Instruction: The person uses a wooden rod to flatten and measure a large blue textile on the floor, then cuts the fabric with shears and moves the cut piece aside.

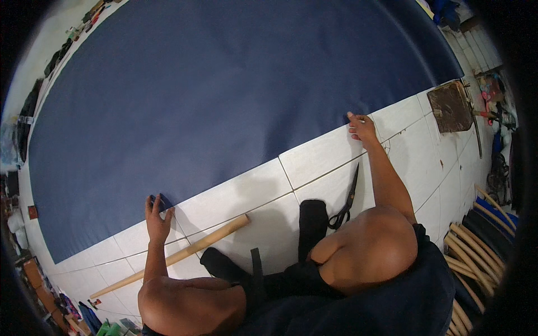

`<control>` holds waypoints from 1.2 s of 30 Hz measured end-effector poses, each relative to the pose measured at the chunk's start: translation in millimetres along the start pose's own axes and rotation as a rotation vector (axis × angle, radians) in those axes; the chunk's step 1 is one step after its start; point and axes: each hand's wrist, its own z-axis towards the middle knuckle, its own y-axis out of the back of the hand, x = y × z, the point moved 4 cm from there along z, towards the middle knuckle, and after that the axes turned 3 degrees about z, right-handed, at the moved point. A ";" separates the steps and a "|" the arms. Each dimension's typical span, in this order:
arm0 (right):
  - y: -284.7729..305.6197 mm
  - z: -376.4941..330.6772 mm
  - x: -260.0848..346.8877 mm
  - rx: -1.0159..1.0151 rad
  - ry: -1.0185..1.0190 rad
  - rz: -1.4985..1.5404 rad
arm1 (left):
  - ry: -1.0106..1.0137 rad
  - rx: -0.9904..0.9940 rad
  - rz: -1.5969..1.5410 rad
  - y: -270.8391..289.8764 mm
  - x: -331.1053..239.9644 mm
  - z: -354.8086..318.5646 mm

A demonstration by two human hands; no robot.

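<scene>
So the big navy sheet is spread flat over the white tile floor, and the person is crouched at its near edge with both arms stretched out. Left hand sits on the lower-left stretch of that edge, fingers spread, and a bit of the edge looks pinched or folded up under the fingertips. Right hand is at the edge further right, fingers curled down on it; there might be something small and pale, chalk maybe, between them, but it's too tiny to tell.

Looks to me like the step in hand is squaring up or tensioning that edge along the tile joints, both hands pressing it in place. A wooden stick lies on the tiles just below the left hand, and black scissors lie beside the right forearm, shut as far as I can see, neither one touched.

Next move probably needs one hand to keep the edge pinned while the other lets go for a tool, otherwise the sheet will creep.
</scene>
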 end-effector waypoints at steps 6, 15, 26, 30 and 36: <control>-34.8 -31.0 63.6 -0.024 0.632 -0.772 | -0.041 0.008 0.191 -12.7 12.5 7.8; -102.1 -88.4 43.3 0.330 0.904 -1.156 | -0.197 -0.029 0.276 -9.8 30.0 3.7; -115.4 -114.3 58.2 0.220 1.061 -1.012 | -0.150 -0.025 0.207 -17.4 24.3 2.9; -184.2 -203.9 55.6 0.738 1.402 -0.988 | -0.145 -0.057 0.147 -21.5 32.8 3.1; -168.1 -183.3 51.3 0.700 1.394 -0.940 | -0.090 -0.162 -0.029 8.5 24.1 6.0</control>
